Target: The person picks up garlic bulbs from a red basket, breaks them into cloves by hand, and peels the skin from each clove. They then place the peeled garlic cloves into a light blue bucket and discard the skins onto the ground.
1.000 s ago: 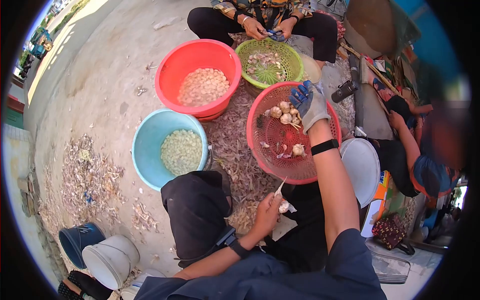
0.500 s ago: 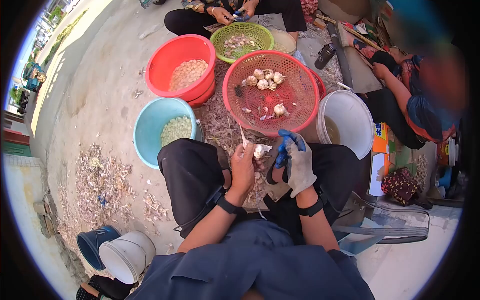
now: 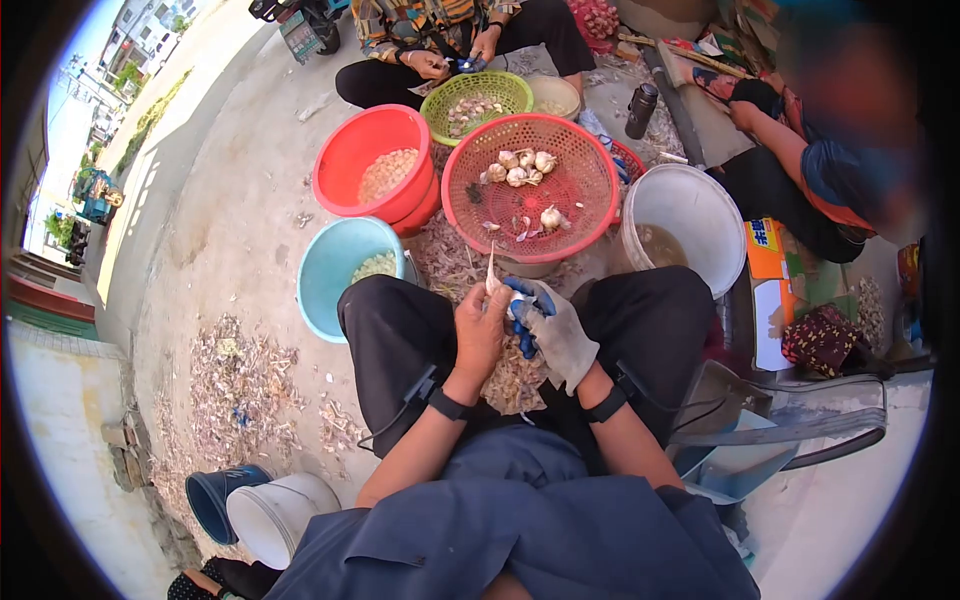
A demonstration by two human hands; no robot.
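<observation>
Between my knees, my bare left hand (image 3: 481, 328) is closed round a garlic bulb, whose pale stem (image 3: 491, 266) points up past the fingers. My right hand (image 3: 552, 333), in a grey glove with blue fingertips, presses against the same bulb from the right, its fingers curled. Most of the bulb is hidden by the fingers. Beyond my hands stands a red perforated basket (image 3: 467, 215). It holds several whole garlic bulbs (image 3: 521, 167), a single bulb (image 3: 551, 218) and some loose cloves.
A red basin (image 3: 335, 165), a light blue bucket (image 3: 312, 270), a green basket (image 3: 520, 87) and a white bucket (image 3: 722, 215) surround the red basket. Peelings (image 3: 240, 385) litter the ground. Two people sit opposite and at the right.
My gloved right hand has moved left and now meets my left hand at the bulb. The camera view has shifted, showing more of the person opposite.
</observation>
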